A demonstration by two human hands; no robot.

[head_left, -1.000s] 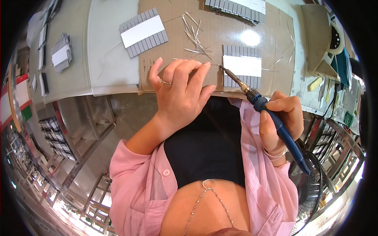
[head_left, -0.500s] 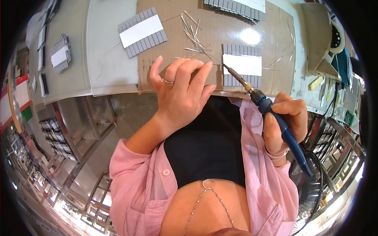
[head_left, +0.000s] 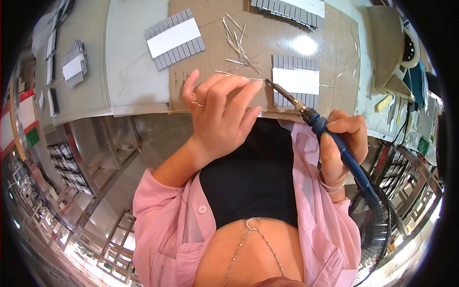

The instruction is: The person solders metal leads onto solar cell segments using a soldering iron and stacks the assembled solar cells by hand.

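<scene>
My right hand (head_left: 345,143) is closed around the blue handle of a soldering iron (head_left: 311,117). Its dark tip meets the end of a thin silvery wire (head_left: 256,79) at the left edge of a grey slatted piece with a white band (head_left: 296,81). My left hand (head_left: 220,110), wearing a ring, hovers low over the brown board with fingers spread and thumb apart. Its index and middle fingertips rest on or just above that wire; contact is partly hidden. Beyond them lies a loose pile of silvery wire pieces (head_left: 236,43).
Another slatted piece (head_left: 174,39) lies at the upper left of the brown board (head_left: 260,28). A stack of them (head_left: 287,13) sits at the far edge. Further left is a smaller bundle (head_left: 73,69). A beige machine (head_left: 389,48) stands at the right, with a fan (head_left: 375,229) below.
The iron's tip has shifted slightly left, off the slatted piece's edge and onto the wire. My right hand moved a little left with it. More of the wire shows beside my left fingers.
</scene>
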